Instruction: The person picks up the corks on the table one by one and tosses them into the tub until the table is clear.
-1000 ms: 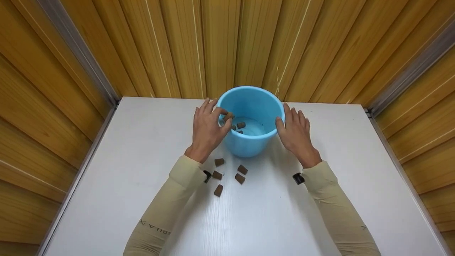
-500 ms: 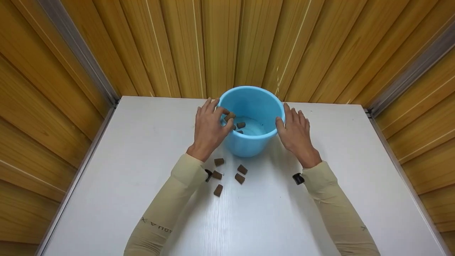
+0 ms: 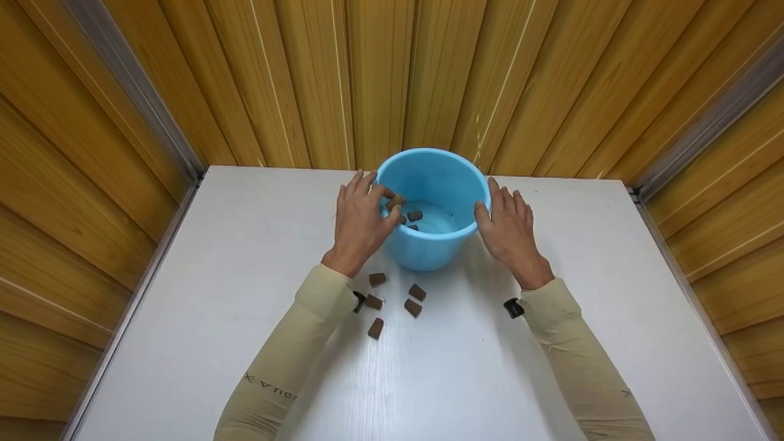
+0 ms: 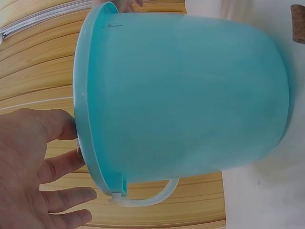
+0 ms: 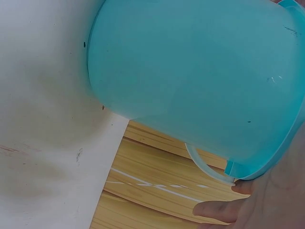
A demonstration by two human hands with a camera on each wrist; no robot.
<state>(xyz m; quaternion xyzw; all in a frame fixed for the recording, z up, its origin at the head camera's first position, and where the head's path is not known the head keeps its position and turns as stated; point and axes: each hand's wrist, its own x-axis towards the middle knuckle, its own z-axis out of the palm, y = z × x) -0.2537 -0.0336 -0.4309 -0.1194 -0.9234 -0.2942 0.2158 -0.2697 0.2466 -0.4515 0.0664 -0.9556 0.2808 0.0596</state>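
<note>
A light blue plastic bucket (image 3: 429,248) stands upright on the table, with several brown cork stoppers (image 3: 415,215) at its bottom. Over its left rim, my left hand (image 3: 361,220) pinches a cork stopper (image 3: 398,199) between thumb and index finger, the other fingers spread. My right hand (image 3: 507,236) holds the right rim, thumb hooked over the edge and fingers stretched along the outside. In the left wrist view, the bucket's wall (image 4: 186,95) hides most of the pinched stopper. More cork stoppers (image 3: 413,307) lie on the table in front of the bucket.
The white table (image 3: 612,318) is backed by a wood-patterned panel wall (image 3: 380,79), with similar panels at both sides. A pale bucket handle (image 4: 152,199) hangs on the far side. Small dark specks mark the table near the bucket's base in the right wrist view.
My left hand has shifted slightly to the right over the bucket's rim, still pinching the cork stopper. The right hand and bucket stay in place.
</note>
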